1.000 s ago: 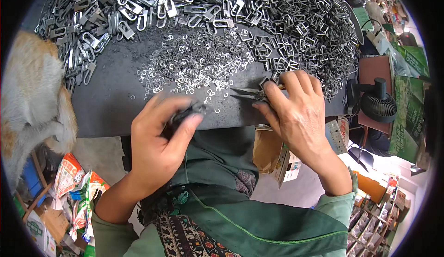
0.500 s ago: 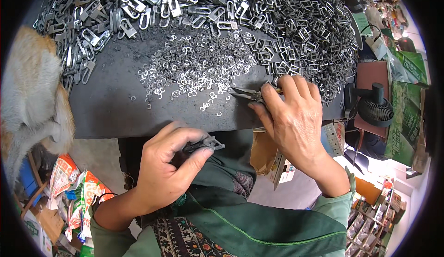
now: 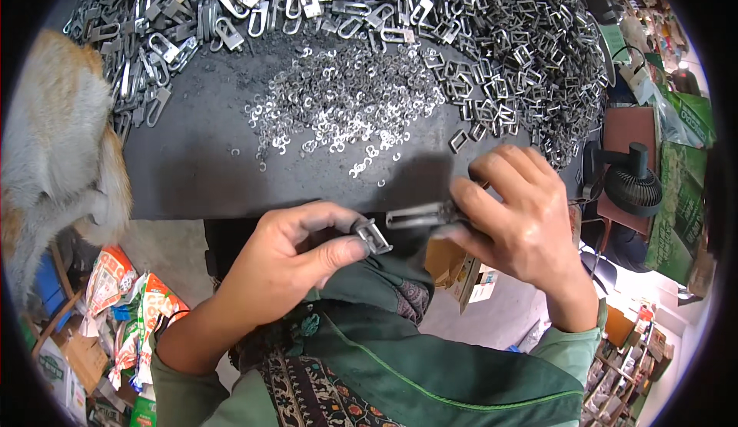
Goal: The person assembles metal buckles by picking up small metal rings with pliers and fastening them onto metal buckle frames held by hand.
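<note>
Orange-green snack packets [image 3: 127, 304] lower left

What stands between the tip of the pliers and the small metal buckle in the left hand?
Nothing visible. The pliers, held in the right hand, point at the metal buckle pinched in the left hand; only a short open gap lies between them, below the table's edge.

table [image 3: 192, 173]: small rings [image 3: 338, 112] centre | buckles [image 3: 523, 50] right | clips [image 3: 177, 19] left | cat [image 3: 54, 150] far left
</note>
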The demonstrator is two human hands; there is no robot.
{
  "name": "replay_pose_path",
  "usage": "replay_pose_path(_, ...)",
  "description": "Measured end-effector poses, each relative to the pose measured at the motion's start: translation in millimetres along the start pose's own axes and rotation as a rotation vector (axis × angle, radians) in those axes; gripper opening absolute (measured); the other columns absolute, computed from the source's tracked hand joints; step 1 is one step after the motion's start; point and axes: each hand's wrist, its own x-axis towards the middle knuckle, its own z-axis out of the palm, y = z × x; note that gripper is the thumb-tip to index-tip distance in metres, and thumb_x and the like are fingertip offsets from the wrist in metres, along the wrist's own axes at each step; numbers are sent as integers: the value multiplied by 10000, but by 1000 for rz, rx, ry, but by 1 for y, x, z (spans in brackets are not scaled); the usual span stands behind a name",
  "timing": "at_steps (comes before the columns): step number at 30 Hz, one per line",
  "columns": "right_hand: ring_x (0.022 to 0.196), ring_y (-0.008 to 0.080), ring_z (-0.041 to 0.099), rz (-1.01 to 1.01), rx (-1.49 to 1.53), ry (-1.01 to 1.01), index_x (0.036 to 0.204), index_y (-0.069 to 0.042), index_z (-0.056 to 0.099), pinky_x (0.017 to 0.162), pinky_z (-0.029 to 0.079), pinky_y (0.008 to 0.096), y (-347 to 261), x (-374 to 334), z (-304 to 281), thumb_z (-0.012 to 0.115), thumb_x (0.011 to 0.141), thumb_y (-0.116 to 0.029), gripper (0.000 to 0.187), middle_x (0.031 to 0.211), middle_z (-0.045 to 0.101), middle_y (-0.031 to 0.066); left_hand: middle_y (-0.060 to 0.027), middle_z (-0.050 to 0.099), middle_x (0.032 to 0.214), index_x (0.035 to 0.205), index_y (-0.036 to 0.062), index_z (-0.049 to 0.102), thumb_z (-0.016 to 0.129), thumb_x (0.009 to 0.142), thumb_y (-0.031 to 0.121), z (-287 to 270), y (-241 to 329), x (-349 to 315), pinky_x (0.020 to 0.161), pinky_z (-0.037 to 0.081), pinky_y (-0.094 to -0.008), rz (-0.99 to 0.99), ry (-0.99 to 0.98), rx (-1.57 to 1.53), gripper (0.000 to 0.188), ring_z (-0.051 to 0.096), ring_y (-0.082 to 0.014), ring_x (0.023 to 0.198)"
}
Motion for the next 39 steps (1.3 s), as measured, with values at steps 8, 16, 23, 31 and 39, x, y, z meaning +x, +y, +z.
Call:
replay_pose_path(8, 741, 254, 561, -105, 179, 70, 867, -79, 605, 643, 446, 373, -2, 2, 14, 711, 729, -381, 348, 808, 529, 66, -19, 602, 776, 963, -35, 668, 709, 860, 121, -4, -10, 3, 460, 338, -189, -88, -172, -157, 191, 447, -35, 528)
replay_pose_path(16, 726, 238, 538, -147, 229, 45, 853, -89, 597, 637, 438, 361, 6, 5, 19, 717, 721, -381, 342, 792, 508, 47, -36, 610, 800, 956, -42, 685, 739, 833, 132, -11, -17, 8, 452, 315, -203, -51, -228, -228, 220, 440, -40, 527)
replay_pose_path(23, 759, 222, 534, -181, 91, 36, 871, -97, 596, 653, 438, 360, 4, 9, 11, 704, 705, -366, 333, 800, 493, 42, -19, 609, 825, 944, -24, 682, 676, 835, 59, -1, -7, 7, 528, 361, -197, -57, -148, -90, 137, 466, -39, 593)
replay_pose_path(31, 758, 231, 539, -167, 41, 150, 900, -79, 609, 656, 436, 361, -6, 5, 13, 697, 698, -332, 336, 816, 509, 52, -9, 603, 906, 960, -12, 667, 672, 858, 73, 5, -13, -4, 596, 384, -197, 14, -58, -134, 133, 487, -44, 701)
replay_pose_path(39, 685, 219, 521, -50, 113, 151, 862, -80, 615, 584, 400, 349, -37, -17, 24, 740, 692, -329, 327, 769, 512, 43, -121, 633, 943, 1069, 19, 658, 726, 815, 137, 0, -2, -38, 708, 482, -304, 459, 180, 666, 288, 613, -230, 806)
